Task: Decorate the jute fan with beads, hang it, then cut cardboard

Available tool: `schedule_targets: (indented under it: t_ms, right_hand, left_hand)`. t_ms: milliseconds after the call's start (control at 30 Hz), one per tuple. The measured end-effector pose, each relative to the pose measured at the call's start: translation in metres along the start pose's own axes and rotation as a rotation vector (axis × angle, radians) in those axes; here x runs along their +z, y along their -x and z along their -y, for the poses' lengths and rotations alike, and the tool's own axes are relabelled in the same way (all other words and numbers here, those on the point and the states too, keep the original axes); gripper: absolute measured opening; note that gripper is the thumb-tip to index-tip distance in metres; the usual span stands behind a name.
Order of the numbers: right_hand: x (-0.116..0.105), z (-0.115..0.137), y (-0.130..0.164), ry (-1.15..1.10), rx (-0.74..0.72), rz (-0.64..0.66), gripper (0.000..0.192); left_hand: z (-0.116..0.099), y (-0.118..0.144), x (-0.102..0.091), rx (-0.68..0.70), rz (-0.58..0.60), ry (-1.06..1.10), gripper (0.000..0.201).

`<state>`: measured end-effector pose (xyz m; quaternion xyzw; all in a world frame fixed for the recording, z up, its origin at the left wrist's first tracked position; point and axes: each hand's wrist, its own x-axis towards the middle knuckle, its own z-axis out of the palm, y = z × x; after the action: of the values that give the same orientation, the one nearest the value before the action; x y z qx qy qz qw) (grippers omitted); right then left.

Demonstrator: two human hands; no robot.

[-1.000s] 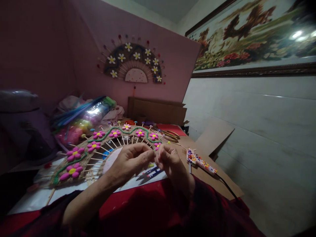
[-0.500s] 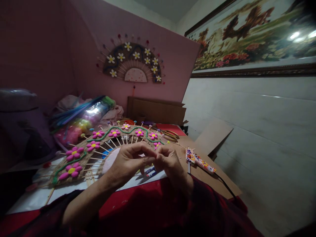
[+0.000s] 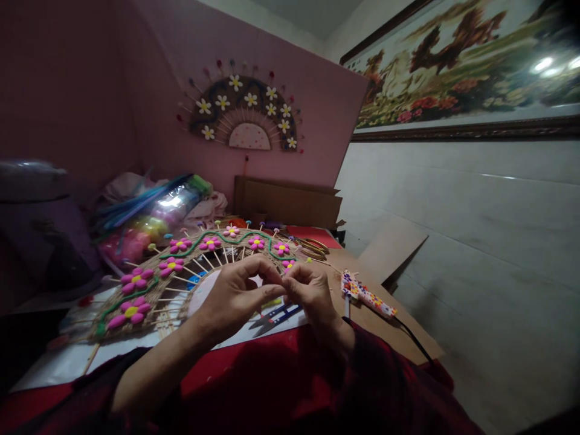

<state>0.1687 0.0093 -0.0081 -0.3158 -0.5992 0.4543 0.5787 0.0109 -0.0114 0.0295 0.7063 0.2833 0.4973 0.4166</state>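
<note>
My left hand and my right hand meet fingertip to fingertip in front of me, both closed in a pinch. Whatever lies between the fingertips is too small or too hidden to make out. Behind them spreads a fan-shaped craft piece wound with twine, bearing pink clay flowers, a wavy green cord and short sticks with coloured tips. Its pale half-round centre is partly covered by my left hand. Below my fingers lie blue-handled thread snips on a white sheet.
A flower-patterned glue gun with a black cord rests on the cardboard at right. Gold-handled scissors and a red sheet lie farther back. Bags of coloured material are heaped at left. A finished-looking fan hangs on the pink panel.
My joined fingertips have shifted very slightly to the left and stay pinched. More of the thread snips shows beneath them.
</note>
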Motion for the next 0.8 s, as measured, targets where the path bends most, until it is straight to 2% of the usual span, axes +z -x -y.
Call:
schedule_targets:
  t_ms: [200,400,600,700,800]
  right_hand:
    - [0.0004,-0.0040,0.0035,0.116,-0.126,-0.061,0.025]
    - [-0.0003,-0.0073,0.0058,0.230,-0.218,-0.130,0.017]
    - [0.0027,-0.0031,0.0087,0.261,-0.298,-0.114,0.013]
    - [0.0032,-0.0021,0.0093,0.246,-0.302,-0.071,0.013]
    - [0.0030,-0.0013,0.0081,0.149,-0.219,0.005,0.014]
  left_hand:
    - [0.0013,-0.0005,-0.0008,-0.074,0.006,-0.103,0.011]
    - [0.0010,-0.0024,-0.0033,-0.075,0.053,-0.208,0.016]
    - [0.0063,-0.0028,-0.0052,-0.058,0.080,-0.306,0.025]
    - [0.0062,-0.0013,-0.0050,-0.118,0.125,-0.254,0.027]
    - [0.0060,0.0003,-0.0047,-0.221,0.224,-0.064,0.027]
